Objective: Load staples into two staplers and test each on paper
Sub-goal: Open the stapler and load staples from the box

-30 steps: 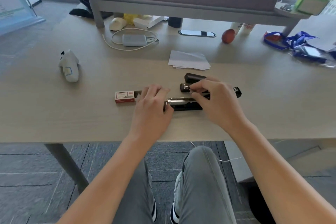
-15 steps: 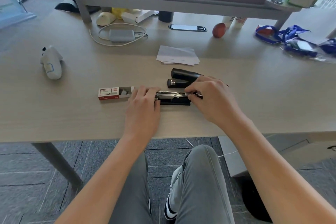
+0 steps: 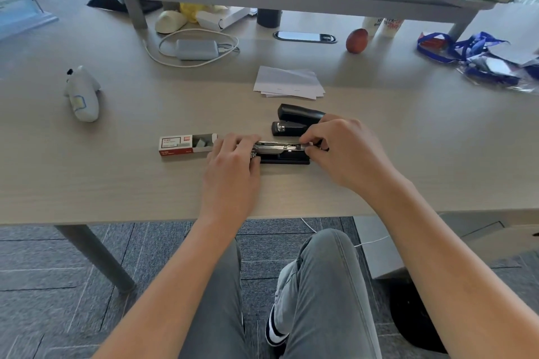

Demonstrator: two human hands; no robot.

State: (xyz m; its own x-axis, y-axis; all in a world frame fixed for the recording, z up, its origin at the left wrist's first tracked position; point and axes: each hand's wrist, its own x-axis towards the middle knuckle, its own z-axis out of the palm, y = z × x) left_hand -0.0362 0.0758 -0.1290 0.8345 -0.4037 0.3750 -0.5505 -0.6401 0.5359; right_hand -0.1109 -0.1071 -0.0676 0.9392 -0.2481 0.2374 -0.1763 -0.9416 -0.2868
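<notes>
Pinching open stapler (image 3: 280, 151): left hand (image 3: 233, 166) grip closed on front, right hand (image 3: 344, 148) grip on rear.

Bare forearms, grey jeans (image 3: 315, 294), seemingly striped sock (image 3: 275, 332)

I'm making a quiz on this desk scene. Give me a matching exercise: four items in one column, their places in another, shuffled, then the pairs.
Items
1. red-and-white cardboard staple box
2. closed black plastic stapler
3. stack of white paper sheets
4. opened black stapler with bare metal rail

Places
A. between both hands
B. just left of the left hand
C. farthest back, behind both staplers
D. just behind the right hand

Pairs: 1-B, 2-D, 3-C, 4-A
</notes>
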